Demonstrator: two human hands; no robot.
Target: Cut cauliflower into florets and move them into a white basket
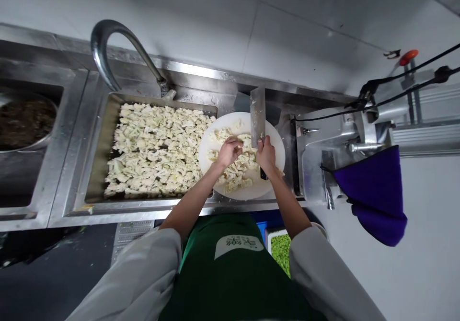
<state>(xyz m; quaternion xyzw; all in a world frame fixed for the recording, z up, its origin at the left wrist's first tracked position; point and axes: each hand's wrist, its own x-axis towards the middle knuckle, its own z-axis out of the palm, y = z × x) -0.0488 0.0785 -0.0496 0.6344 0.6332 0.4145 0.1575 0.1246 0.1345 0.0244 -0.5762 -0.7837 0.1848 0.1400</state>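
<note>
My right hand grips a cleaver, its broad blade raised over a round white cutting board and pointing toward the wall. The end of its black handle shows below the hand. My left hand is left of the blade, its fingers curled in a pinch around a small piece of cauliflower, partly hidden by the fingers. Chopped cauliflower lies on the board beneath and between both hands. Left of the board, a sink basin holds a thick spread of cauliflower pieces.
A curved faucet arches over the basin. Further left, a metal bowl of dark food sits in another sink. A purple cloth hangs at right near black cables. Below the counter stands a container of chopped greens.
</note>
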